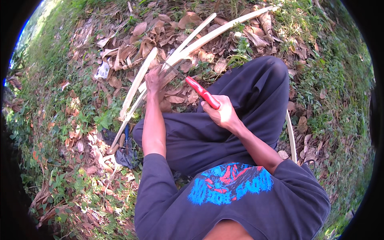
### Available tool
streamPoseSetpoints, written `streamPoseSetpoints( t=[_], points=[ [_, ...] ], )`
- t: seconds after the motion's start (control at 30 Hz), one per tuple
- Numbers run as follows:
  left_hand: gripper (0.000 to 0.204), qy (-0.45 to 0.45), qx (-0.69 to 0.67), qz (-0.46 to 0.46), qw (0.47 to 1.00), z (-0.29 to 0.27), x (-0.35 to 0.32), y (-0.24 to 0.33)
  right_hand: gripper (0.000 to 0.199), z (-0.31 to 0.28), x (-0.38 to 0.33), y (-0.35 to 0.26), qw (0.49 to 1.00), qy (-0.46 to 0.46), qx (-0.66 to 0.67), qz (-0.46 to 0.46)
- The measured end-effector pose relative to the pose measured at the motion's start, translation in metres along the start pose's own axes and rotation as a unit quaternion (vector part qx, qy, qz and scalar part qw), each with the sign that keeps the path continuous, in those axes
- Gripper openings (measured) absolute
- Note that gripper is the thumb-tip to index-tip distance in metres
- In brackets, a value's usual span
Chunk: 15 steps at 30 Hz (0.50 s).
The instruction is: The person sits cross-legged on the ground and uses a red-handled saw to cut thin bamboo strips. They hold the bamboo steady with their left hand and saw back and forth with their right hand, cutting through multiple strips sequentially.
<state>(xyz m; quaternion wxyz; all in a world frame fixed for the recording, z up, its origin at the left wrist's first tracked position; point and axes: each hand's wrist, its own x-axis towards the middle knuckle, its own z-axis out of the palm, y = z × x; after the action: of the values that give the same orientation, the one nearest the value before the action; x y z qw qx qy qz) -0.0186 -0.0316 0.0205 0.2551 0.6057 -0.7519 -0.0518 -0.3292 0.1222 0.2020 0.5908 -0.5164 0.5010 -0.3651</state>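
Observation:
My right hand (222, 113) is closed round the lower end of a red-handled tool (203, 93). Its thin dark blade slants up and left to a long pale wooden strip (224, 30); I cannot tell whether it is a knife or a saw. Around that strip, just below where the blade meets it, my left hand (155, 81) is closed, its fingers partly hidden. The strip runs from the lower left, beneath the hand, to the upper right. A shorter pale strip (136, 88) lies close to the left hand, and another piece (197, 33) angles up from behind the long one.
My bent legs in dark trousers (256, 84) lie just below the strips. Dry brown leaves (120, 56) and green plants cover the ground. Dark plastic (125, 157) sits left of my knee, a clear plastic scrap (103, 70) further off. Another pale strip (291, 136) lies at my right.

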Motion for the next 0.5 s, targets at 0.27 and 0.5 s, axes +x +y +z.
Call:
streamPoseSetpoints(
  t=[0.27,0.5],
  points=[
    [0.059,-0.021,0.136,-0.062,0.989,0.008,-0.016,0.01,0.026,0.006,0.0,0.015,0.999,-0.003,-0.04,-0.011],
    [0.056,-0.067,0.164,-0.114,0.978,0.004,-0.013,0.019,0.022,0.002,0.002,0.018,0.999,0.015,-0.028,0.015]
  ],
)
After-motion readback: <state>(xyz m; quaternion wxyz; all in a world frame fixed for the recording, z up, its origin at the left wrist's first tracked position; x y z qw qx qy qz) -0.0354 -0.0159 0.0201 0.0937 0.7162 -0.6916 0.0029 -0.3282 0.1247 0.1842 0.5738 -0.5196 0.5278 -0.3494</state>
